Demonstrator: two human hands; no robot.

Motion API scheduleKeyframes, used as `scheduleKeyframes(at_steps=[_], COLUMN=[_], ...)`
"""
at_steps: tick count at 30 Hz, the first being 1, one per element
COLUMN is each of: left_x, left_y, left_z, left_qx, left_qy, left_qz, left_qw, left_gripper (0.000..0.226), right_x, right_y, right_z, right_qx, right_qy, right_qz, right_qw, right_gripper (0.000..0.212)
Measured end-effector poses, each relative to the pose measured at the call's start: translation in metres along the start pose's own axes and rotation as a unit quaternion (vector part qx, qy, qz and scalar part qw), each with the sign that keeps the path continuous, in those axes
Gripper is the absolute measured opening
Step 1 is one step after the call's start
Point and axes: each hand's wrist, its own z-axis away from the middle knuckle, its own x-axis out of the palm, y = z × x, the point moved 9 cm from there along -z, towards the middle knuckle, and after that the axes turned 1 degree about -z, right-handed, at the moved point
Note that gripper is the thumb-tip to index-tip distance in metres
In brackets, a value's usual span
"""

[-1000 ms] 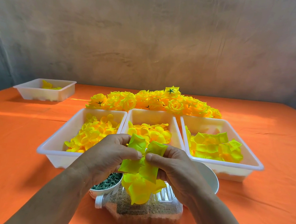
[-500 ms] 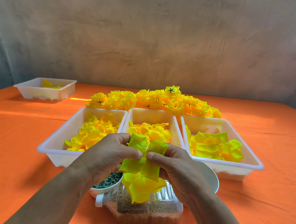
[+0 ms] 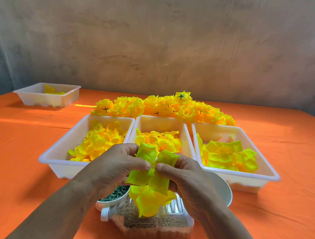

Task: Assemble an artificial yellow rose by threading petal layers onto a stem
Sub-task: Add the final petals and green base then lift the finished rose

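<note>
Above 1 lying bottle (image 3: 166,226), before 3 petal trays (image 3: 161,119), the left hand (image 3: 113,170) and right hand (image 3: 186,176) pinch 1 petal layer (image 3: 147,153) of 4 lobes at its centre; its flat face points at the camera, long axis vertical in frame.

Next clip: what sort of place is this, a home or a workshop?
Probably a piecework station for artificial flowers, home or workshop unclear: white trays of sorted yellow petals, a heap of finished roses behind them, all on an orange-covered table.

The orange-clothed table (image 3: 21,166) carries four white trays (image 3: 61,170), finished roses (image 3: 164,107), two bowls (image 3: 220,189), a bottle (image 3: 146,224).
</note>
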Motion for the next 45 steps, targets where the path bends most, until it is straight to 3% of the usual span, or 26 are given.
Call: scheduleKeyframes(at_steps=[12,22,28,42,45], left_x=[0.0,0.002,0.002,-0.004,-0.006], left_y=[-0.008,-0.025,-0.029,-0.055,-0.053], left_z=[-0.001,-0.003,-0.004,-0.016,-0.015], left_qx=[-0.022,-0.047,-0.058,-0.126,-0.135], left_qy=[-0.005,0.014,0.034,0.026,0.02], left_qz=[-0.017,-0.067,-0.103,-0.145,-0.178], left_qw=[1.0,0.997,0.992,0.981,0.974], left_gripper=[0.028,0.03,0.034,0.027,0.027], right_x=[-0.001,-0.007,-0.01,-0.013,-0.022], right_y=[0.004,0.009,0.01,0.019,0.02], right_z=[0.001,-0.001,-0.002,-0.002,-0.003], right_qx=[0.014,0.015,0.006,0.036,0.051], right_qy=[0.021,0.052,0.055,0.048,0.054], right_qz=[0.035,0.153,0.282,0.381,0.422], right_qw=[0.999,0.987,0.958,0.922,0.904], right_gripper=[0.02,0.026,0.026,0.031,0.042])
